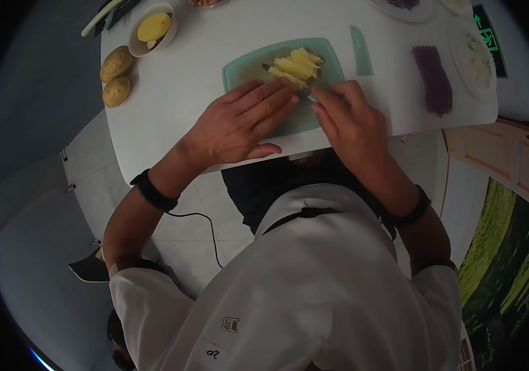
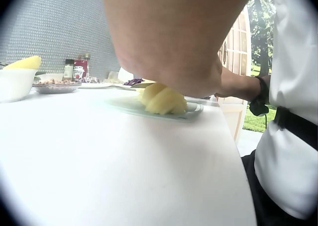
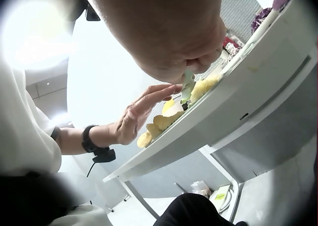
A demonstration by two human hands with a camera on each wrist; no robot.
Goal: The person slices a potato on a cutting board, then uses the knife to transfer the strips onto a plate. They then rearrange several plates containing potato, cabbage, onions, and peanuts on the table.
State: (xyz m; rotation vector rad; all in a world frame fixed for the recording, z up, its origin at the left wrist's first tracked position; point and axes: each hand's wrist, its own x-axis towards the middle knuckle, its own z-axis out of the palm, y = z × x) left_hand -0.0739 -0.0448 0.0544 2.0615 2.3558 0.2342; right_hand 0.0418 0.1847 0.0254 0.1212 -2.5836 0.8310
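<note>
Cut yellow potato pieces [image 1: 298,63] lie in a heap on the pale green cutting board [image 1: 232,77]. My left hand [image 1: 240,120] reaches over the board, its fingers extended and fingertips at the near side of the pieces. At the board's right side my right hand [image 1: 357,120] grips a knife, with its pale green handle [image 3: 188,88] showing below the fist in the right wrist view. The dark blade tip [image 1: 266,66] shows left of the heap; potato hides much of the blade. In the left wrist view, the potato pieces [image 2: 164,100] sit under the forearm.
Two whole potatoes [image 1: 116,91] and a white bowl [image 1: 134,38] holding peeled potato stand at the left. Right of the board lie a pale green blade-shaped piece [image 1: 361,52] and a purple cloth-like strip [image 1: 433,80]. A plate [image 1: 456,46] of pale shreds is at the table's right edge.
</note>
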